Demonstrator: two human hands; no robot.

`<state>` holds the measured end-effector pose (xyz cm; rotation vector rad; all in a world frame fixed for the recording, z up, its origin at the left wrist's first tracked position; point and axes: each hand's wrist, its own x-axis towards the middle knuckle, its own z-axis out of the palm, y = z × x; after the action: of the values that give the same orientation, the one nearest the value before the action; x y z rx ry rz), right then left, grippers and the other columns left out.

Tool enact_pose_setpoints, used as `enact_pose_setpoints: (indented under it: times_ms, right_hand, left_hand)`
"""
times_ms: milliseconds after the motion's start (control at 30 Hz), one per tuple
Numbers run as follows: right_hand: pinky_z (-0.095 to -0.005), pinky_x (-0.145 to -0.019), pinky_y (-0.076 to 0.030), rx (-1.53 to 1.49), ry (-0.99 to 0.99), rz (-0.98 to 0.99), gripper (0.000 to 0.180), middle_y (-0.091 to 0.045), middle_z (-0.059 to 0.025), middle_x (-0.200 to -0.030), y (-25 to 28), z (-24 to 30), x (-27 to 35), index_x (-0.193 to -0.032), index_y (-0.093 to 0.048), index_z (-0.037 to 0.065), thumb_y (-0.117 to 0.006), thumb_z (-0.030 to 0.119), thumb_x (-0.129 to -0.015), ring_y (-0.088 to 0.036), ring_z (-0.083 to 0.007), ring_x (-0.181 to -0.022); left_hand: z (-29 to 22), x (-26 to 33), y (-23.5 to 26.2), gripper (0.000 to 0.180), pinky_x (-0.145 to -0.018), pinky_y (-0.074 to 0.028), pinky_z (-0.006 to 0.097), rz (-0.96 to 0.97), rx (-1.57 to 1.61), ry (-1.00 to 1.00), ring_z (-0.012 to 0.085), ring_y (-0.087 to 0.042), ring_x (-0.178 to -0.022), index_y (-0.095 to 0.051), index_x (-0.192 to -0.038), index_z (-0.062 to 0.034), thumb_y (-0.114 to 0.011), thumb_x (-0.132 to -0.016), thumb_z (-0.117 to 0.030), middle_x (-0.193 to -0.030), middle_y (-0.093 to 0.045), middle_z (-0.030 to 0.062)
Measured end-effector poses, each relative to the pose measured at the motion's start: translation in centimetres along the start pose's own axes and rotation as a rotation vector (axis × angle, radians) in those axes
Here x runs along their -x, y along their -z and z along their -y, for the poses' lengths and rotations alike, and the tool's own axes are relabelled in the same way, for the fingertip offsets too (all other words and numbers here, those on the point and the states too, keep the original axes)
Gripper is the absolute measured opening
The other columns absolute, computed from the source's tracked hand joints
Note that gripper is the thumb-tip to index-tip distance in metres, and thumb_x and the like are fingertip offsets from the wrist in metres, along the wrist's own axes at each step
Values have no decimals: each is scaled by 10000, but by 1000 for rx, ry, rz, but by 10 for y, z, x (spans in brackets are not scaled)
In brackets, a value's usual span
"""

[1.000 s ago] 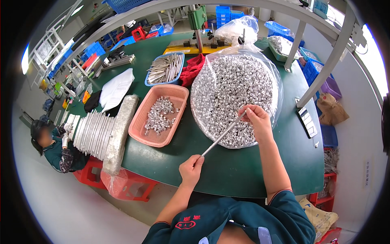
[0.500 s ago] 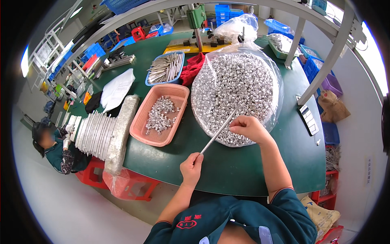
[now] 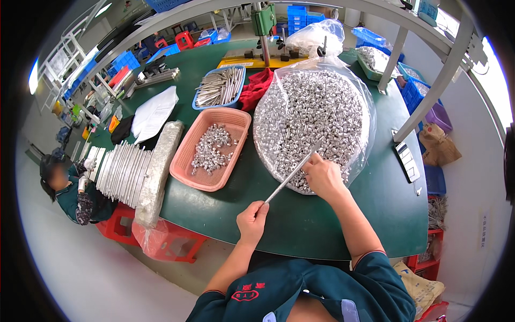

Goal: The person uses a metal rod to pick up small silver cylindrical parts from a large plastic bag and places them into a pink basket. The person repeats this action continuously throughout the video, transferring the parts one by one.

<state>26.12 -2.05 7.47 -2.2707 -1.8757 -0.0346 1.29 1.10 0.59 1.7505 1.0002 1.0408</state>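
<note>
My left hand [image 3: 252,219] is closed round the lower end of a thin silver metal rod [image 3: 289,177], which slants up and away to the right. The rod's far end lies over a wide round container of small silver metal sleeves [image 3: 322,112], lined with clear plastic. Beside that end, my right hand [image 3: 325,178] is over the near part of the pile with its fingers bent together and pointing down. The back of the hand hides whatever its fingertips hold or touch. Left of the container, a pink basket [image 3: 181,155] holds more of these small sleeves.
A blue basket [image 3: 196,107] of metal rods and a red cloth [image 3: 256,88] lie behind the pink basket. A green press stand [image 3: 263,21] stands at the back. Stacked rods [image 3: 126,174] lie left, near a seated co-worker [image 3: 70,188]. A phone-like device [image 3: 407,160] lies right.
My right hand has moved from beside the rod down and forward, toward the rod's far end and the sleeves. My left hand and the rod stay almost in place.
</note>
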Motion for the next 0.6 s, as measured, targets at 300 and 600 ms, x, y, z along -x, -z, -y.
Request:
enact_pose_setpoints:
  times_ms: [300,600]
  right_hand:
    - [-393,-708,-551,-148,-80,-305,179,-651,-94,-896,-19,-26,-7,-966,-711,81,-672,61,-792,-676,-250,-762]
    - [-219,-526,-506,-1902,-463,-137,139,-670,-48,-808,9,-86,-9,-1047,-664,6,-679,58,-919,-623,-110,-643]
  left_hand:
    - [2,-1,-3,119,-538,-415,222,-55,-32,-39,59,-504,-559,-700,-908,-14,-710,-908,-133,-636,-584,10]
    - [-1,0,0,114,-561,-416,228,28,-47,-22,61,-515,-602,-691,-908,7,-707,-905,-105,-669,-594,6]
